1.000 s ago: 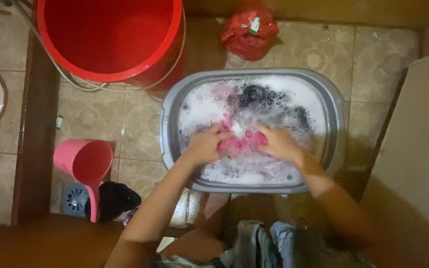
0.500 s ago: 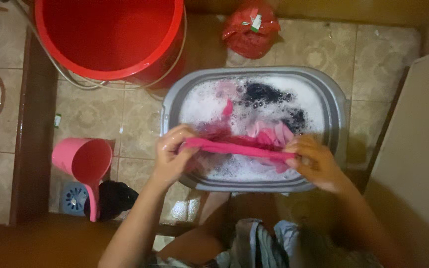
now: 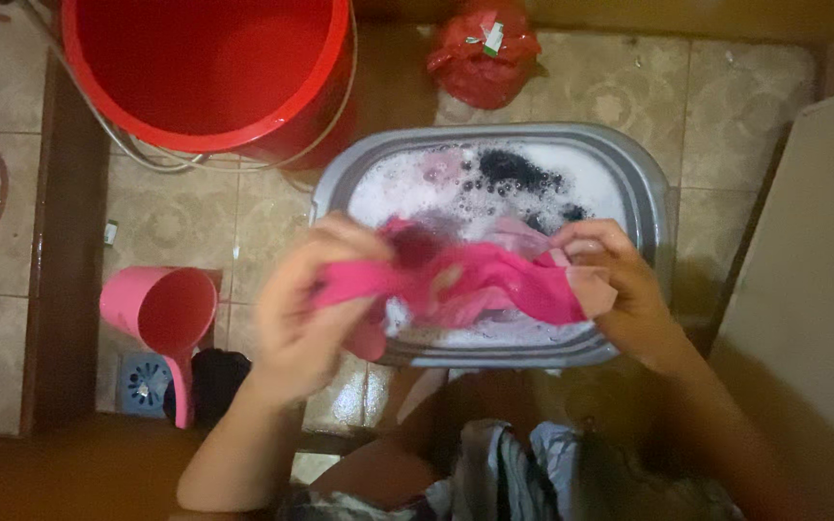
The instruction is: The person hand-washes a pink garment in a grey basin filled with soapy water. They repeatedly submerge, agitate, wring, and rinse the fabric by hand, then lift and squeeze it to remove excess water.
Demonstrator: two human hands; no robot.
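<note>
- Left hand (image 3: 306, 314): fingers curled and closed around one end of a wet pink garment (image 3: 475, 280), gripping it above the near-left rim of the basin.
- Right hand (image 3: 615, 289): fingers pinched shut on the other end of the same garment, over the near-right part of the basin.
- Pink garment: stretched between the two hands, lifted clear of the suds, sagging slightly in the middle; a paler pink corner shows at the right-hand end.
- Grey oval wash basin (image 3: 653, 207): sits on the tiled floor (image 3: 176, 212), filled with white foam; dark clothing (image 3: 514, 169) and a lighter pink piece lie partly sunk in the suds at the far side.
- Large red bucket (image 3: 209, 68): stands beyond the basin to the left, close to its far-left rim; a thin hose loops around its base.
- Red plastic bag (image 3: 483, 53): knotted, on the floor just beyond the basin.
- Pink dipper (image 3: 161, 314): lying on its side left of the basin, handle pointing toward the person; a dark bundle of cloth (image 3: 219, 381) just beside the handle.
- Floor drain cover (image 3: 142, 384): bluish, beside the dipper handle.
</note>
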